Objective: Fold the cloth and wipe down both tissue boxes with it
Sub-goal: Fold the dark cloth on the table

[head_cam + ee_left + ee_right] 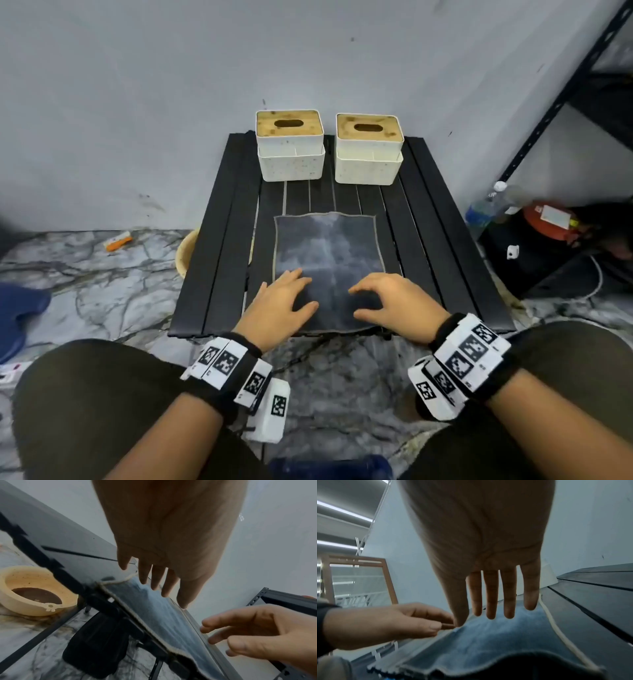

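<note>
A dark blue-grey cloth (327, 253) lies spread flat on the black slatted table (222, 240), its near edge at the table's front. My left hand (301, 291) rests on the cloth's near left part with straight, spread fingers. My right hand (363, 301) sits on the near right part, fingers loosely bent, holding nothing. Two white tissue boxes with wooden lids stand side by side at the far edge, the left box (290, 150) and the right box (369, 154). The wrist views show the left hand (154, 574) and the right hand (493, 595) over the cloth (154, 615) (488, 642).
A grey wall rises right behind the boxes. A cream bowl (186, 253) (34, 591) sits on the marble floor under the table's left side. At the right stand a plastic bottle (486, 209), a red container (548, 222) and a black metal rack (565, 92).
</note>
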